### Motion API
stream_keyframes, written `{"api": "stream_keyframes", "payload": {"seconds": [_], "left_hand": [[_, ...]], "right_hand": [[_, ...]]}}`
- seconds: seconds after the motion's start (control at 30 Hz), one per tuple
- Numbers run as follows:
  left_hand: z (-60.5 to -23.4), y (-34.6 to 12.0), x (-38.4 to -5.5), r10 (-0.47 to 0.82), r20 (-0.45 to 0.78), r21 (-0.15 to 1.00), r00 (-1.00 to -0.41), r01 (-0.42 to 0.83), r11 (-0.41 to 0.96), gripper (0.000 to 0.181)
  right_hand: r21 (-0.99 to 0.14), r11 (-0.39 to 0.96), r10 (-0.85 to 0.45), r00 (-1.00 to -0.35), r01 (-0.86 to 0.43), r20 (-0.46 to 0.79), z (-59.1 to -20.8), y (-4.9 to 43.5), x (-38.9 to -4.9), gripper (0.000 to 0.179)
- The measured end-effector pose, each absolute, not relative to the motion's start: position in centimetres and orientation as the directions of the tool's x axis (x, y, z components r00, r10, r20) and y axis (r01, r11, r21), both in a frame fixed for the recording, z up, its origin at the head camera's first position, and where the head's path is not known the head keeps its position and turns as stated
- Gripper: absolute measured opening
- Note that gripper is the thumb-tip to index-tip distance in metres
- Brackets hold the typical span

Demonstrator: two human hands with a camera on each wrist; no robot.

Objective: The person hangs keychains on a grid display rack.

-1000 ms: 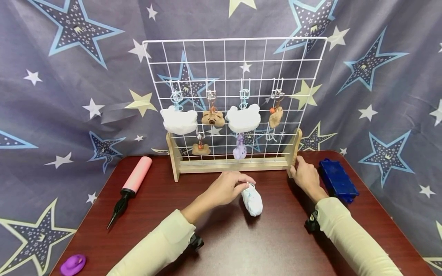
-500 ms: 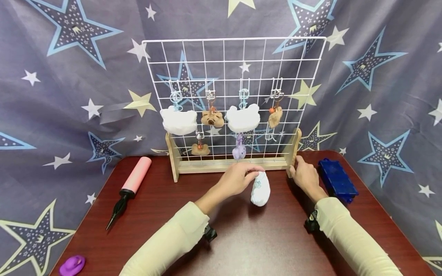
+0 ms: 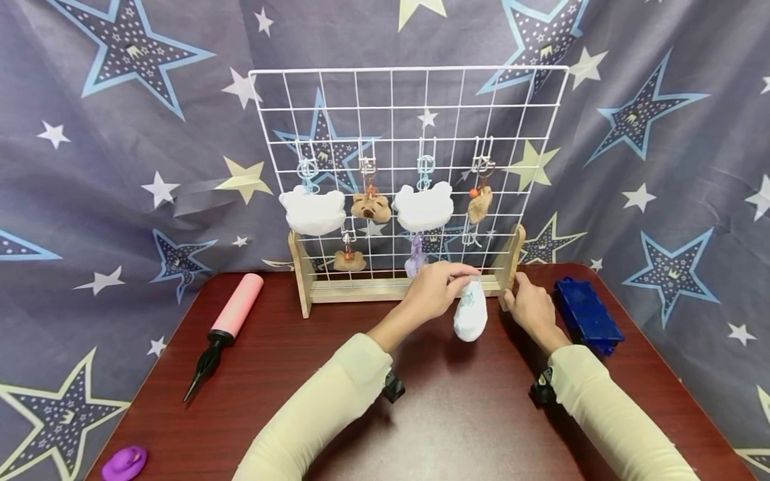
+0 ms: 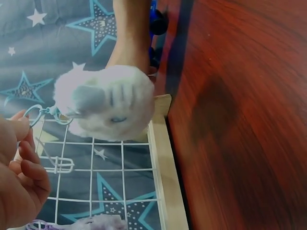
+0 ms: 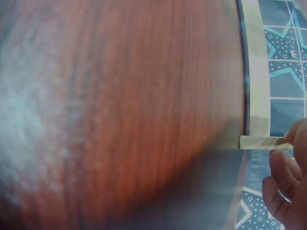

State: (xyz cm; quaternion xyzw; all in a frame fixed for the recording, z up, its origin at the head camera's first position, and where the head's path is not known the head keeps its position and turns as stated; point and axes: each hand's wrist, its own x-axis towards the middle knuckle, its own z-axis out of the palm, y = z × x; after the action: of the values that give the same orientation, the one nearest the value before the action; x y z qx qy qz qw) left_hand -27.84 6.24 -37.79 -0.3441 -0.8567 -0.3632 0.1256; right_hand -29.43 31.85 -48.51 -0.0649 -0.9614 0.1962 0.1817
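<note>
My left hand [image 3: 434, 292] pinches the light-blue key ring [image 4: 33, 116] of a white plush keychain [image 4: 105, 103], which dangles from it above the table. The plush has pale blue stitched marks and a pale blue patch. Just beyond stands a white wire grid rack [image 3: 409, 107] on a wooden base [image 3: 373, 291]. At the rack's right end, my right hand [image 3: 532, 307] grips the upright wooden support [image 3: 513, 264] between thumb and fingers. A bare white hook [image 3: 472, 237] sits low on the grid's right side, up and behind the held keychain.
Other plush keychains hang on the grid: white ones [image 3: 313, 210], brown bears [image 3: 371, 207] and a purple one [image 3: 415, 257]. A blue case [image 3: 588, 314] lies right of my right hand. On the left are a pink hand pump [image 3: 239, 304] and a purple ring-shaped item [image 3: 125, 463].
My left hand has moved right and toward the rack, lifting the white plush keychain off the table so it hangs. My right hand keeps its grip on the wooden support.
</note>
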Motion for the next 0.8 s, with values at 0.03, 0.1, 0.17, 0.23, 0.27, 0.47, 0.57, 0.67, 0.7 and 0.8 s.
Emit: {"api": "stream_keyframes", "payload": {"seconds": [0.03,0.1,0.17,0.23,0.27,0.47,0.57,0.67,0.7,0.8], "left_hand": [[-37.8,6.5,-28.0,0.490,0.470,0.534,-0.734,0.678,0.505,0.022],[-37.7,7.0,-28.3,0.470,0.481,0.527,-0.740,0.672,0.520,0.022],[-37.7,7.5,-28.6,0.454,0.486,0.526,-0.747,0.665,0.531,0.021],[-37.8,7.9,-28.8,0.441,0.491,0.528,-0.751,0.659,0.535,0.021],[-37.8,8.1,-28.9,0.434,0.493,0.532,-0.754,0.656,0.535,0.021],[-37.8,9.0,-29.5,0.376,0.507,0.555,-0.776,0.627,0.547,0.021],[-37.6,9.3,-30.0,0.351,0.529,0.553,-0.773,0.627,0.548,0.021],[-37.4,9.5,-30.5,0.333,0.543,0.553,-0.771,0.626,0.549,0.021],[-37.4,9.6,-30.7,0.329,0.544,0.554,-0.772,0.625,0.550,0.021],[-37.4,9.7,-31.0,0.316,0.528,0.572,-0.789,0.605,0.554,0.022]], "right_hand": [[-0.402,0.914,0.197,-0.925,0.054,0.324,-48.5,31.9,-29.4,0.039],[-0.402,0.914,0.198,-0.924,0.054,0.326,-48.5,31.9,-29.4,0.038],[-0.401,0.914,0.199,-0.925,0.056,0.325,-48.5,31.9,-29.4,0.037],[-0.401,0.914,0.201,-0.924,0.057,0.327,-48.5,31.9,-29.3,0.036],[-0.400,0.915,0.200,-0.923,0.056,0.329,-48.5,31.9,-29.3,0.036],[-0.405,0.913,0.197,-0.917,0.044,0.346,-48.3,31.9,-29.2,0.035],[-0.408,0.912,0.194,-0.918,0.039,0.347,-48.2,31.8,-29.2,0.035],[-0.409,0.912,0.189,-0.918,0.034,0.347,-48.2,31.8,-29.2,0.036],[-0.409,0.912,0.188,-0.918,0.032,0.348,-48.2,31.8,-29.2,0.036],[-0.408,0.913,0.187,-0.918,0.030,0.351,-48.3,31.8,-29.2,0.037]]}}
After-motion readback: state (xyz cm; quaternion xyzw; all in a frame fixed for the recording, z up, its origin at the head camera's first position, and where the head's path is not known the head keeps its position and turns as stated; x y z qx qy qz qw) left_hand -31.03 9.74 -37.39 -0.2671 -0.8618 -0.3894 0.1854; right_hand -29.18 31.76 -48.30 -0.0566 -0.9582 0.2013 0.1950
